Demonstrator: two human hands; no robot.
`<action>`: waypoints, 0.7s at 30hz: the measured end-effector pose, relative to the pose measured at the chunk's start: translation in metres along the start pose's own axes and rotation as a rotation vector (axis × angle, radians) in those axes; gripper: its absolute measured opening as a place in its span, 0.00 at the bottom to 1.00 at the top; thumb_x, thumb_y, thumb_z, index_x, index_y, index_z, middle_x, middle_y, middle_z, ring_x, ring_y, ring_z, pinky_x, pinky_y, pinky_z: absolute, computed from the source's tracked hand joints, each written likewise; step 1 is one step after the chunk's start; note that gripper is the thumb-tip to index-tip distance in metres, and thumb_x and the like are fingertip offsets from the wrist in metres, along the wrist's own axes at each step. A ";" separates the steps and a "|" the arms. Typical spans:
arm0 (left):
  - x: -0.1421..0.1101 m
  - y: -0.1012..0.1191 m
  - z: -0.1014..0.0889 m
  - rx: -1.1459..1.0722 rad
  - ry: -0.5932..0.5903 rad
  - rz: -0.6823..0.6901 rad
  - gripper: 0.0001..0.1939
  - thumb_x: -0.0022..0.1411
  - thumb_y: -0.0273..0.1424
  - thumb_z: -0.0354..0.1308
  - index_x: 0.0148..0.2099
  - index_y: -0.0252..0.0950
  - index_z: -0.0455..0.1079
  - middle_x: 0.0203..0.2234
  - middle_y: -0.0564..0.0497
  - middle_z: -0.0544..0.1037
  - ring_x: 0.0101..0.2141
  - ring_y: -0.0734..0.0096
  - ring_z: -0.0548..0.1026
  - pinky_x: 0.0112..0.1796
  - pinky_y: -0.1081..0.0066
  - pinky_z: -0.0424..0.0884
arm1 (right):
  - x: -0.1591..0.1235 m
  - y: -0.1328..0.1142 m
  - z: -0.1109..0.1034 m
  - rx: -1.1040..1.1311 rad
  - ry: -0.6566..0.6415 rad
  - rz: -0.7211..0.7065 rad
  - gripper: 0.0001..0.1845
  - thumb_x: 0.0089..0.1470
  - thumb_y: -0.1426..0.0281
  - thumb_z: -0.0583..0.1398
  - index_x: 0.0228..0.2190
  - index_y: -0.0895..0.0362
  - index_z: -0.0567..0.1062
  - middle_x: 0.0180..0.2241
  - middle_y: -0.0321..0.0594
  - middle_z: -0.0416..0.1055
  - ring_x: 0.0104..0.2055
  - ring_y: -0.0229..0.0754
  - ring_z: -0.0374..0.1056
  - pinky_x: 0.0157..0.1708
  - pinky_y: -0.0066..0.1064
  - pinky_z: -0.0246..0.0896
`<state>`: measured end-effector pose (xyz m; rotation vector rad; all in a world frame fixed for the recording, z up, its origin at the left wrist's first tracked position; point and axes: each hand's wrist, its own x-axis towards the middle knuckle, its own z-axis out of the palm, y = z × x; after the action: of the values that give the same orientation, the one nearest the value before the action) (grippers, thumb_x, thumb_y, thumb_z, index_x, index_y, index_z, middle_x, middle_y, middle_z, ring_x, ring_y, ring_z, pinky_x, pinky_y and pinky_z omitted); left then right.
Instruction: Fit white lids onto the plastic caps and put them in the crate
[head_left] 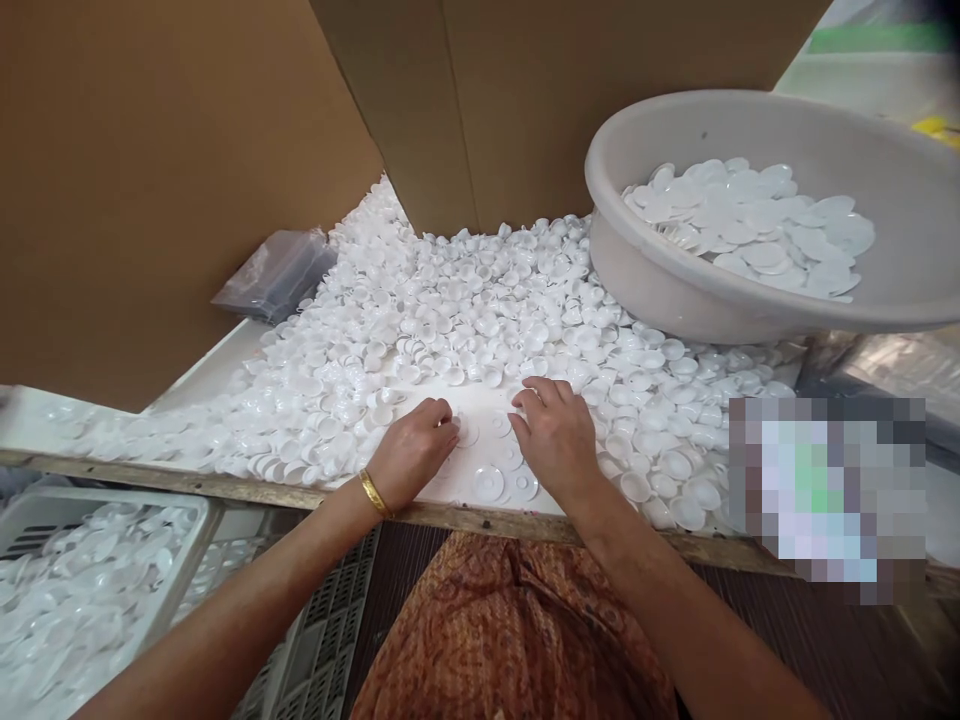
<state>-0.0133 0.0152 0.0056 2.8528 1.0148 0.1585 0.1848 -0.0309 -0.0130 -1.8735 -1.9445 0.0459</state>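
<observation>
On the white tabletop, my left hand (416,445), with a gold bangle at the wrist, has its fingers curled into a pinch. What it may hold between them is hidden. A flat, clear-white plastic disc (468,431) lies right at those fingertips. Across from it, my right hand (556,435) is half curled, thumb apart from the fingers, with nothing visible between them. Several more round discs (489,484) lie flat between and in front of the hands. Small white plastic cups (487,300) are heaped behind and to both sides.
A large pale basin (675,290) with flat white discs (757,225) stands at the right. Cardboard boxes (540,120) rise behind the heap. A plastic-wrapped packet (276,272) lies at left. Below the wooden table edge (480,517), a crate (199,535) holds more white pieces. A pixelated patch covers the right side.
</observation>
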 end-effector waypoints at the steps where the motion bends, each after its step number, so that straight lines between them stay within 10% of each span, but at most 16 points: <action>1: 0.001 0.001 0.001 0.013 -0.007 0.015 0.10 0.62 0.27 0.48 0.30 0.32 0.68 0.32 0.47 0.69 0.33 0.70 0.66 0.32 0.72 0.64 | 0.000 -0.002 -0.001 0.025 0.005 -0.028 0.06 0.53 0.71 0.58 0.35 0.57 0.71 0.46 0.42 0.68 0.46 0.47 0.58 0.40 0.37 0.51; 9: 0.009 0.000 -0.004 0.159 -0.065 0.172 0.09 0.60 0.23 0.51 0.27 0.32 0.66 0.27 0.49 0.69 0.30 0.69 0.64 0.28 0.70 0.60 | 0.002 -0.018 0.003 0.168 -0.159 -0.249 0.14 0.56 0.72 0.55 0.45 0.55 0.69 0.44 0.39 0.71 0.44 0.43 0.59 0.39 0.36 0.48; 21: 0.018 0.000 -0.007 0.202 -0.232 0.292 0.08 0.61 0.23 0.49 0.33 0.31 0.69 0.29 0.47 0.73 0.30 0.67 0.68 0.32 0.68 0.66 | 0.035 -0.019 0.005 0.220 -0.420 -0.149 0.09 0.55 0.70 0.56 0.25 0.56 0.73 0.28 0.35 0.73 0.35 0.39 0.61 0.32 0.32 0.44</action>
<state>-0.0002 0.0267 0.0140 3.0926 0.5986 -0.2608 0.1654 0.0023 -0.0010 -1.6664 -2.2361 0.6270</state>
